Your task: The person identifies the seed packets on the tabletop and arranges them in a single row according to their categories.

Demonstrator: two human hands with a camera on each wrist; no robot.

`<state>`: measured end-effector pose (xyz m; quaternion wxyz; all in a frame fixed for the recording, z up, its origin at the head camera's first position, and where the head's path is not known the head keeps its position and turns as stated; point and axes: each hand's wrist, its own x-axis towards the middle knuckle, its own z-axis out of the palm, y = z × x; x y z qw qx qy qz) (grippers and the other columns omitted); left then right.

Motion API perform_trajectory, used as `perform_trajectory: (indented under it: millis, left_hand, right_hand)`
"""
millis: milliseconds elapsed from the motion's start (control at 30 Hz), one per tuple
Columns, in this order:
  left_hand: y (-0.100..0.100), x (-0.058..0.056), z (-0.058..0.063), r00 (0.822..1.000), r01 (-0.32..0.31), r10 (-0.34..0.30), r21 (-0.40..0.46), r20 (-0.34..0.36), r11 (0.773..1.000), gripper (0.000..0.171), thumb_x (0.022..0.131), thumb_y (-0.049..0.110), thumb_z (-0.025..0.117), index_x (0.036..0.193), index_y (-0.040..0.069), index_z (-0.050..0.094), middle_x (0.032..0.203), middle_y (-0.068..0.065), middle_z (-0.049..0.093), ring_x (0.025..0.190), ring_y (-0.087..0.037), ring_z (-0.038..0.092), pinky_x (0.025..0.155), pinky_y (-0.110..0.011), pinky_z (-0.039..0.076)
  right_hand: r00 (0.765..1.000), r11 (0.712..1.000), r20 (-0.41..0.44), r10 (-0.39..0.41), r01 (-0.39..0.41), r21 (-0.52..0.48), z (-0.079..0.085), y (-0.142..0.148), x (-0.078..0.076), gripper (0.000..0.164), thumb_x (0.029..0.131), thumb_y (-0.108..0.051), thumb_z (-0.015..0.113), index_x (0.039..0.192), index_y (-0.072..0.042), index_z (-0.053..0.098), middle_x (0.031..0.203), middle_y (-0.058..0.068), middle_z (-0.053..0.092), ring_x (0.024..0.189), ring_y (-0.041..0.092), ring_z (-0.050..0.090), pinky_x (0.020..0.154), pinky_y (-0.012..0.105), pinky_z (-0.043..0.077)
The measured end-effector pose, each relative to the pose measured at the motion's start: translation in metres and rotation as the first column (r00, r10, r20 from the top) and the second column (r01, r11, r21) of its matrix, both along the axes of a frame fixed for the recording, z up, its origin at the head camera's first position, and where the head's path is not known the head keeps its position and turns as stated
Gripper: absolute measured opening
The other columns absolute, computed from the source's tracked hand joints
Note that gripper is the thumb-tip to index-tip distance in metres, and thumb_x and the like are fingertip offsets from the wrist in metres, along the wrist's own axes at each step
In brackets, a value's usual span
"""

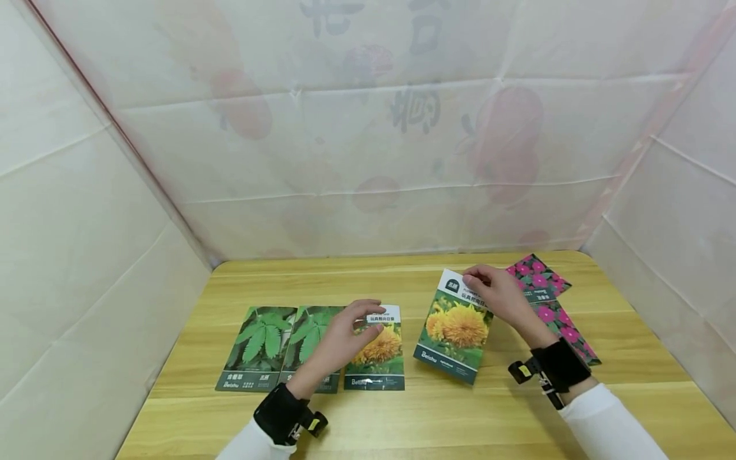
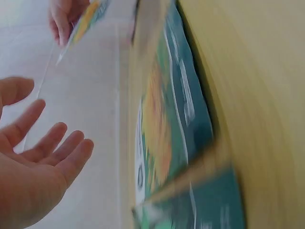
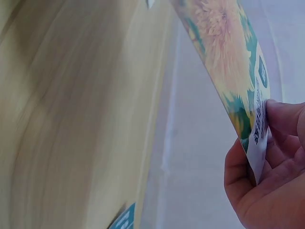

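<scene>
My right hand pinches the upper right corner of a seed packet with yellow flowers on it. In the right wrist view the thumb lies on the front of this packet and the fingers are behind it. My left hand hovers with spread, slightly bent fingers over a second yellow-flower packet on the table. Nothing sits between the left fingers, as the left wrist view of that hand shows. The packet beneath, seen edge-on, is partly covered by the hand in the head view.
Two green-leaf packets lie side by side at the left, the second partly behind the left hand. Pink-flower packets overlap at different angles on the right. The wooden table is bounded by pale fabric walls at the back and sides.
</scene>
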<state>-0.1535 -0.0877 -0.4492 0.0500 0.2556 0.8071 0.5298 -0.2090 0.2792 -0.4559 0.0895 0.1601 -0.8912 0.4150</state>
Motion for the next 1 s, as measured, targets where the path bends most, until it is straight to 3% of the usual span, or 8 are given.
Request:
perform_trajectory:
  millis: [167, 200, 300, 433, 467, 600, 833, 1000]
  left_hand:
    - [0.014, 0.003, -0.006, 0.978, 0.008, -0.044, 0.171, 0.204, 0.985, 0.048, 0.108, 0.028, 0.060, 0.148, 0.003, 0.051, 0.153, -0.017, 0.049, 0.141, -0.035, 0.048, 0.114, -0.037, 0.045]
    - [0.017, 0.000, -0.016, 0.975, -0.003, -0.038, 0.184, 0.220, 0.983, 0.048, 0.108, 0.033, 0.060, 0.148, 0.009, 0.052, 0.151, -0.013, 0.051, 0.139, -0.030, 0.051, 0.112, -0.035, 0.046]
    - [0.027, 0.006, -0.005, 0.964, -0.033, -0.018, 0.188, 0.265, 0.982, 0.041, 0.110, 0.027, 0.057, 0.145, 0.006, 0.054, 0.141, -0.015, 0.056, 0.128, -0.032, 0.057, 0.105, -0.046, 0.050]
    - [0.036, 0.010, 0.004, 0.957, -0.063, 0.019, 0.142, 0.291, 0.988, 0.032, 0.109, 0.019, 0.057, 0.137, 0.003, 0.059, 0.120, -0.013, 0.061, 0.106, -0.030, 0.062, 0.089, -0.046, 0.054]
    - [0.037, 0.007, -0.002, 0.955, -0.066, 0.022, 0.140, 0.297, 0.988, 0.031, 0.109, 0.021, 0.058, 0.135, 0.004, 0.061, 0.117, -0.011, 0.062, 0.100, -0.028, 0.063, 0.083, -0.042, 0.054]
    - [0.041, 0.003, -0.012, 0.950, -0.079, 0.032, 0.140, 0.309, 0.987, 0.024, 0.106, 0.017, 0.062, 0.126, 0.004, 0.065, 0.105, -0.010, 0.062, 0.079, -0.023, 0.062, 0.066, -0.034, 0.050]
    - [0.041, 0.004, -0.014, 0.934, -0.088, 0.028, 0.151, 0.357, 0.985, 0.015, 0.104, 0.007, 0.063, 0.116, -0.001, 0.065, 0.097, -0.009, 0.061, 0.071, -0.022, 0.059, 0.061, -0.032, 0.048]
    - [0.039, 0.004, -0.016, 0.931, -0.098, 0.038, 0.149, 0.363, 0.984, 0.015, 0.104, 0.007, 0.063, 0.116, -0.001, 0.065, 0.099, -0.009, 0.061, 0.076, -0.023, 0.063, 0.065, -0.034, 0.052]
  right_hand:
    - [1.000, 0.999, -0.009, -0.027, 0.027, 0.019, 0.026, -0.030, 0.010, 0.035, 0.109, -0.038, 0.055, 0.122, -0.010, 0.070, 0.104, 0.008, 0.070, 0.090, 0.020, 0.064, 0.070, 0.042, 0.051]
    - [1.000, 0.999, 0.004, -0.031, 0.031, 0.032, 0.033, -0.036, 0.012, 0.035, 0.110, -0.037, 0.054, 0.122, -0.008, 0.070, 0.104, 0.008, 0.070, 0.090, 0.021, 0.064, 0.073, 0.041, 0.052]
    - [0.999, 0.997, 0.019, -0.044, 0.043, 0.058, 0.041, -0.050, 0.014, 0.030, 0.110, -0.030, 0.055, 0.122, -0.007, 0.070, 0.104, 0.008, 0.071, 0.090, 0.020, 0.064, 0.078, 0.039, 0.053]
    - [0.999, 0.997, 0.022, -0.044, 0.043, 0.059, 0.042, -0.061, 0.014, 0.029, 0.110, -0.027, 0.055, 0.123, -0.006, 0.070, 0.107, 0.009, 0.071, 0.094, 0.022, 0.066, 0.083, 0.041, 0.055]
    - [0.999, 0.998, 0.024, -0.041, 0.040, 0.058, 0.041, -0.063, 0.014, 0.031, 0.111, -0.029, 0.054, 0.124, -0.006, 0.069, 0.109, 0.010, 0.071, 0.097, 0.024, 0.067, 0.085, 0.043, 0.055]
    - [1.000, 0.999, -0.007, -0.019, 0.019, 0.039, 0.011, -0.056, -0.003, 0.037, 0.110, -0.038, 0.053, 0.127, -0.009, 0.068, 0.111, 0.010, 0.070, 0.099, 0.025, 0.066, 0.076, 0.045, 0.055]
    - [0.993, 0.986, -0.057, -0.106, 0.112, 0.125, -0.075, -0.029, -0.053, 0.029, 0.106, -0.057, 0.050, 0.123, -0.038, 0.065, 0.107, -0.017, 0.066, 0.092, 0.004, 0.063, 0.077, 0.031, 0.054]
    - [0.991, 0.989, -0.031, -0.133, 0.134, 0.054, -0.086, -0.018, -0.054, 0.029, 0.105, -0.061, 0.049, 0.123, -0.042, 0.063, 0.104, -0.018, 0.063, 0.089, 0.005, 0.059, 0.078, 0.035, 0.049]
